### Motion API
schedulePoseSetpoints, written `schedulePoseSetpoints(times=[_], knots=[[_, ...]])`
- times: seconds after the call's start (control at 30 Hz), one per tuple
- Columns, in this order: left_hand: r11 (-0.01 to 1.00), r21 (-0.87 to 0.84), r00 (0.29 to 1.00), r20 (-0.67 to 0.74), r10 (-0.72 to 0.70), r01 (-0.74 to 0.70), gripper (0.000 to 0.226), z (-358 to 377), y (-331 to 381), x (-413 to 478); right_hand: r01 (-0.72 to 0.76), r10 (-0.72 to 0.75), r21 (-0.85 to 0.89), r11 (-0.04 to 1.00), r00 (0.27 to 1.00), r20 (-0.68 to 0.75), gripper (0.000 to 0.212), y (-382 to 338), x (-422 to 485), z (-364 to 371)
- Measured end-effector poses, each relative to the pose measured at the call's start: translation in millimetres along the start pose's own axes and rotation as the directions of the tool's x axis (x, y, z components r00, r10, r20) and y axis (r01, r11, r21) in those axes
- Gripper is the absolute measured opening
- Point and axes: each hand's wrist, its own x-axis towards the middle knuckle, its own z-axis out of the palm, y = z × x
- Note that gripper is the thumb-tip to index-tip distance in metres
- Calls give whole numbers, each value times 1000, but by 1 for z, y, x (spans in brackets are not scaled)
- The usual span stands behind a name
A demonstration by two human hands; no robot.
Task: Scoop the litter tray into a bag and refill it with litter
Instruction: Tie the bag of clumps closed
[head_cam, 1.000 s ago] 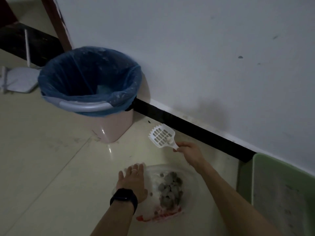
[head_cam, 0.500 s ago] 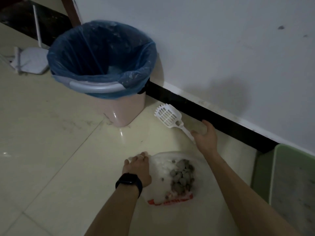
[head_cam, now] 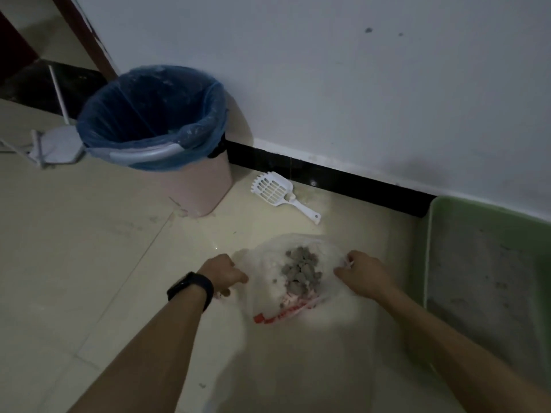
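Litter tray (head_cam: pixel 423 257) stands on the floor (head_cam: pixel 89 263) at my right, against the wall (head_cam: pixel 357 84), its bottom grey; its left side runs just beside my right forearm. Ahead and to my left stands the pink bin (head_cam: pixel 202 186) with its blue liner (head_cam: pixel 143 114), well apart from my hands.

Between the two, straight in front of me, lies the clear bag (head_cam: pixel 265 287), slumped flat on the floor with its mouth facing up and its red-printed end toward me. It sits squarely between my hands, so neither is nearer: my left hand (head_cam: pixel 222 271) has its fingers curled on the bag's left edge, and my right hand (head_cam: pixel 362 271) pinches the right edge between thumb and fingers. Both grips are narrow and hold only thin plastic.

Beyond the bag, near the skirting, the white scoop (head_cam: pixel 283 195) lies loose on the floor, handle pointing back toward my right hand, untouched.

Grey clumps (head_cam: pixel 301 272) are heaped in the middle of the bag. I judge the edges need gathering upward together before any lift toward the bin, or the heap may spill.
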Motion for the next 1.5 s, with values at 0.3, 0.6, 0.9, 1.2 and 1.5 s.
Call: schedulePoseSetpoints(times=[0.3,0.6,0.9,1.2,1.5], knots=[[883,-462,980,123,154,-80,28,-109,44,-91,307,-145,653,692,946,-291,22,-83,-66,-75],[871,-180,873,92,478,-458,23,-116,101,-150,605,-579,90,791,788,-210,37,-104,-112,-132],[847,-183,858,37,513,-498,35,-133,103,-177,571,-468,384,726,819,-332,21,-125,-123,-125],[737,67,735,-59,676,-672,26,-75,109,-134,555,-467,473,685,832,-300,16,-138,-96,-115],[709,18,674,-292,678,-705,34,-72,111,-102,464,-417,530,710,883,-215,51,-129,-84,-89]])
